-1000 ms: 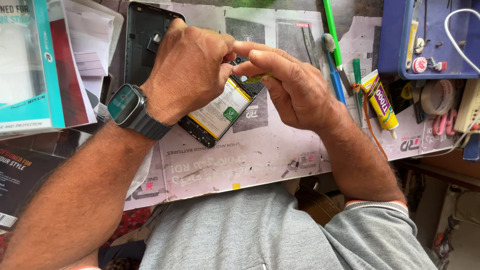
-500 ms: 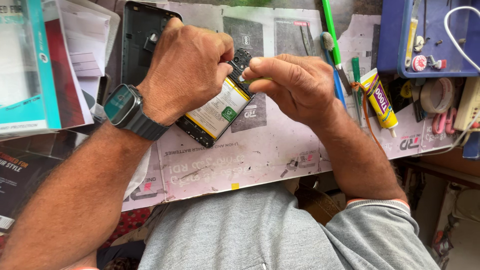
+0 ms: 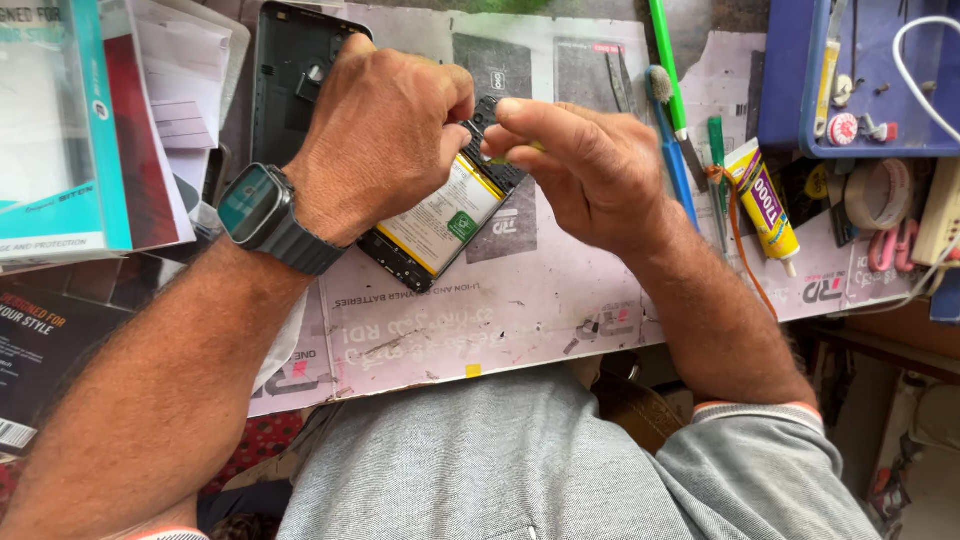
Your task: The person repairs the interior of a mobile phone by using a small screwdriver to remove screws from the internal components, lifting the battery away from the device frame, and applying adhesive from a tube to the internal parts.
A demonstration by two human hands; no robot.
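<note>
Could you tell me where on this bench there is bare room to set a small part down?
The work mat is bare along its near edge, below the opened phone and between both forearms. It is crowded elsewhere: boxes left, brush, glue tube and blue tray right. Left hand and right hand cover the phone.
</note>
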